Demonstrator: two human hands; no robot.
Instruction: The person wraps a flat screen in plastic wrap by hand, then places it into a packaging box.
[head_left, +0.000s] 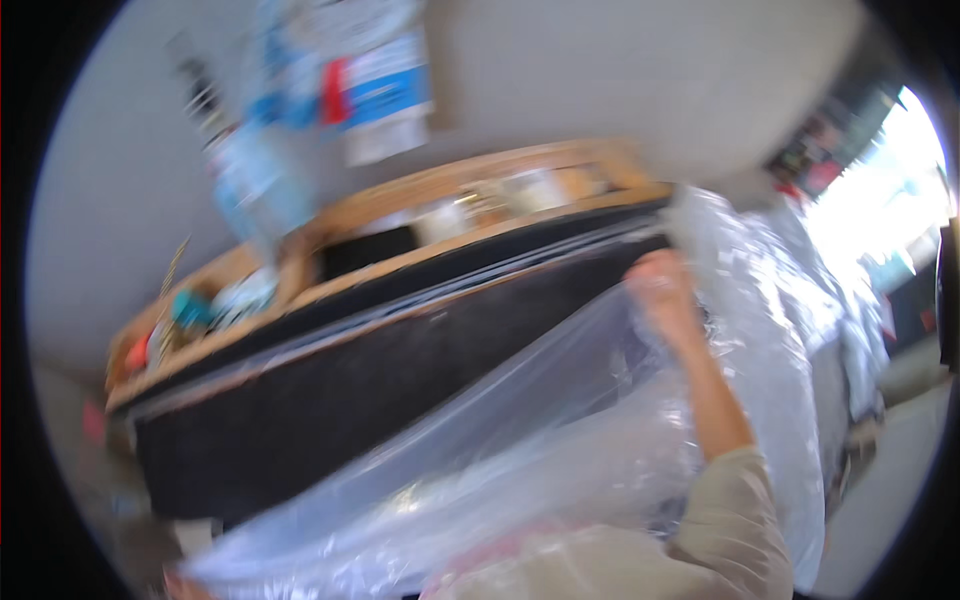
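A large clear plastic sheet [470, 450] is stretched slantwise in front of me, from lower left to upper right. My right hand [662, 285] is closed on its upper edge, near the right end of a long dark panel [330, 415]. At the lower left rim, a small part of my left hand [185, 588] shows at the sheet's other end, its fingers seeming to grip the edge; most of that hand is out of view. Part of the dark panel shows through the plastic. The picture is blurred by motion.
Behind the panel runs a wooden shelf frame [490, 218] with small items in it, among them a teal object [190, 309]. A pale blue bottle-like shape [262, 190] stands there. More bunched plastic [760, 330] lies at the right. Blue and white packets [385, 95] hang on the wall.
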